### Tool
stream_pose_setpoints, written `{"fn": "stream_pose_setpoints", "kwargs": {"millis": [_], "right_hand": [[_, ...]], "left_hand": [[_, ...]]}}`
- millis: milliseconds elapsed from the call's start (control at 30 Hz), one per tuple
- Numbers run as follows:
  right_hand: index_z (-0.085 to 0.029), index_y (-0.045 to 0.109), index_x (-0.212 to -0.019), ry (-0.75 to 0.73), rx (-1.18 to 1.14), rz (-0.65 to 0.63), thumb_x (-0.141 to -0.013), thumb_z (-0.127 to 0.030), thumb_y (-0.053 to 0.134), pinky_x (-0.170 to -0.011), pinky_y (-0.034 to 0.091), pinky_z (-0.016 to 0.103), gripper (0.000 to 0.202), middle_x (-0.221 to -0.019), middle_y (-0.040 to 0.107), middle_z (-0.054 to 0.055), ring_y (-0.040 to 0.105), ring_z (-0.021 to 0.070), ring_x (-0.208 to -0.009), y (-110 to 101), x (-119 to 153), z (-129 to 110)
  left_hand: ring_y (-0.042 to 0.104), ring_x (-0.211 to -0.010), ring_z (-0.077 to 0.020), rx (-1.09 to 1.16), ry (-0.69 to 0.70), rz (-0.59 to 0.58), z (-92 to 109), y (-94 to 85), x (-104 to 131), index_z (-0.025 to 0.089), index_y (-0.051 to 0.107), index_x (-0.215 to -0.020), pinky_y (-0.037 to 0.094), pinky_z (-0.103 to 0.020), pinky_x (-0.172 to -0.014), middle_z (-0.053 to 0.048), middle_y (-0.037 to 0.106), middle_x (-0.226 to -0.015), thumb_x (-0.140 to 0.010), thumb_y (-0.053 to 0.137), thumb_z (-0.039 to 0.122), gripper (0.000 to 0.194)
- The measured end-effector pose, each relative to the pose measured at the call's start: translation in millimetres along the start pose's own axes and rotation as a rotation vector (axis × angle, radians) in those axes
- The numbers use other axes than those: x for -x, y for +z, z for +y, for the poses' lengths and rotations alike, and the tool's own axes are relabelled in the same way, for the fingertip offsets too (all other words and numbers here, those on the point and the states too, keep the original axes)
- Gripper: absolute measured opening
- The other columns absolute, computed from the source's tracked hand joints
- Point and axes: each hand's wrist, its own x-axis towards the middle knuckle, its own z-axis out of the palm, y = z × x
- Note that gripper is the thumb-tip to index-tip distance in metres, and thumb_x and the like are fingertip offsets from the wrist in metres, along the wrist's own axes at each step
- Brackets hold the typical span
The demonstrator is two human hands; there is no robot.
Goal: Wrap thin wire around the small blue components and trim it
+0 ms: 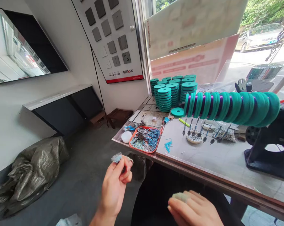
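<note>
Jutting up-left, long axis aslant — bristly tuft (pixel 116 157) clamped in left hand (pixel 115 181) — right hand (pixel 195 207), grip unclear.

Rough-looking blue-grey piece (pixel 116 157), glossy orange plastic tray (pixel 143 150), matt cloth-like teal rings (pixel 247 106), smooth tabletop (pixel 186 157), crinkled shiny sheeting (pixel 38 163)

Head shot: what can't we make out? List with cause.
All head view:
- Grey-blue piece: lower part hidden by left hand.
- Right hand: contents, if any, hidden by its fingers; wrist cut off by bottom edge.
- Black machine: cropped by right edge.
- White beads: too small to count.
</note>
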Motion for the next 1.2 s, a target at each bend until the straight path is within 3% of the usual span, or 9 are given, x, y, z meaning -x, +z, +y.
{"fn": "stream_pose_setpoints", "kwargs": {"millis": [100, 200, 433, 600, 733, 833, 933, 1067, 1200], "right_hand": [[-0.017, 0.060, -0.085, 0.083, -0.091, -0.014, -0.090, -0.017, 0.047, -0.053, 0.047, 0.020, 0.014, -0.062, 0.062, 0.001, 0.061, 0.0109, -0.054, -2.3, 2.9, 4.3], [-0.017, 0.059, -0.091, 0.111, -0.151, -0.057, -0.088, -0.017, 0.050, -0.056, 0.050, 0.020, 0.009, -0.070, 0.064, 0.004, 0.062, 0.0124, -0.060, -2.3, 7.5, 7.4], [-0.018, 0.058, -0.090, 0.173, -0.187, -0.092, -0.088, -0.019, 0.051, -0.054, 0.051, 0.020, 0.008, -0.070, 0.063, 0.003, 0.062, 0.0122, -0.058, 2.9, 14.4, 9.6], [-0.019, 0.056, -0.091, 0.192, -0.190, -0.073, -0.089, -0.020, 0.049, -0.053, 0.050, 0.019, 0.007, -0.069, 0.063, 0.002, 0.062, 0.0119, -0.058, 1.8, 14.6, 13.6], [-0.020, 0.055, -0.092, 0.226, -0.196, -0.053, -0.090, -0.020, 0.047, -0.053, 0.049, 0.017, 0.008, -0.069, 0.063, 0.001, 0.062, 0.0106, -0.057, 0.3, 14.7, 15.2], [-0.019, 0.056, -0.093, 0.256, -0.169, -0.009, -0.091, -0.021, 0.047, -0.053, 0.048, 0.018, 0.010, -0.069, 0.063, 0.001, 0.061, 0.0101, -0.057, 2.4, 18.0, 14.5], [-0.019, 0.059, -0.090, 0.281, -0.047, 0.106, -0.091, -0.023, 0.047, -0.055, 0.045, 0.023, 0.012, -0.068, 0.063, 0.002, 0.059, 0.0124, -0.056, 5.4, 20.8, 12.8], [-0.018, 0.060, -0.084, 0.192, 0.071, 0.096, -0.089, -0.019, 0.048, -0.056, 0.041, 0.026, 0.014, -0.064, 0.062, 0.001, 0.056, 0.0134, -0.053, 4.9, 15.1, 10.1], [-0.017, 0.060, -0.077, 0.107, 0.071, 0.098, -0.090, -0.015, 0.045, -0.051, 0.036, 0.024, 0.019, -0.056, 0.059, -0.001, 0.052, 0.0110, -0.047, 2.7, 4.1, 7.3]], "left_hand": [[0.021, -0.042, -0.0040, -0.498, 0.109, -0.085, -10.4, -7.4, -12.4, 0.015, 0.054, -0.072, 0.022, -0.017, -0.039, 0.005, 0.042, -0.059, -0.080, 0.053, 0.035, 0.022], [0.039, -0.047, -0.0083, -0.868, 0.249, -0.130, -18.8, -9.8, -35.4, 0.015, 0.060, -0.078, 0.034, -0.022, -0.046, 0.001, 0.053, -0.064, -0.076, 0.054, 0.029, 0.015], [0.056, -0.076, -0.0180, -1.240, 0.351, -0.276, -13.8, 7.6, -103.8, 0.018, 0.065, -0.067, 0.042, -0.033, -0.077, -0.003, 0.062, -0.077, -0.068, 0.061, 0.008, 0.011], [0.058, -0.082, -0.0177, -1.372, 0.309, -0.429, -15.3, 21.9, -120.5, 0.014, 0.061, -0.070, 0.044, -0.039, -0.079, -0.002, 0.063, -0.083, -0.076, 0.063, 0.017, 0.007], [0.059, -0.085, -0.0207, -1.303, 0.296, -0.459, -6.0, 30.7, -103.6, 0.016, 0.064, -0.065, 0.043, -0.034, -0.080, -0.004, 0.064, -0.081, -0.070, 0.063, 0.008, 0.009], [0.061, -0.078, -0.0184, -1.176, 0.238, -0.517, -6.4, 30.3, -68.7, 0.017, 0.068, -0.076, 0.046, -0.028, -0.072, -0.003, 0.067, -0.078, -0.073, 0.062, 0.015, 0.007], [0.062, -0.070, -0.0172, -1.034, 0.114, -0.547, -25.8, 22.5, -24.8, 0.015, 0.068, -0.078, 0.047, -0.025, -0.064, -0.003, 0.068, -0.072, -0.073, 0.063, 0.020, 0.009], [0.059, -0.077, -0.0188, -0.459, -0.163, -0.226, -62.3, 21.0, 18.0, 0.017, 0.070, -0.076, 0.045, -0.027, -0.071, -0.003, 0.067, -0.077, -0.061, 0.076, 0.028, 0.020], [0.050, -0.060, -0.0104, -0.026, -0.219, -0.190, -77.9, 35.8, 31.3, 0.016, 0.064, -0.060, 0.040, -0.020, -0.058, 0.000, 0.060, -0.065, -0.060, 0.078, 0.034, 0.023]]}}
